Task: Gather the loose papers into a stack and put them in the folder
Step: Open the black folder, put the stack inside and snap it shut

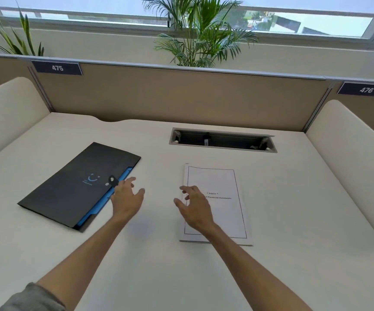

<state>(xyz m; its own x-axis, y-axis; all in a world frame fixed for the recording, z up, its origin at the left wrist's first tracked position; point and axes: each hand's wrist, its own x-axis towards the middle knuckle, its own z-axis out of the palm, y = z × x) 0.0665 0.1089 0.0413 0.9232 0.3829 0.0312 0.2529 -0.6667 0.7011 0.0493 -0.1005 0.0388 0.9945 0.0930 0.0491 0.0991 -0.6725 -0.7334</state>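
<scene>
We've got the black folder (80, 185) lying shut on the counter (150, 265), blue pockets showing at its edge. Our left hand (126, 199) hovers just beside it, grip open; right hand (195, 208), grip open too, over the stacked papers (222, 180) right of the folder. Beyond them, a cable tray (223, 140), then the partition (181, 97).

Folder (78, 185) lies left on the desk (150, 265) — papers (222, 212) right, cable tray (223, 140) behind them.
</scene>
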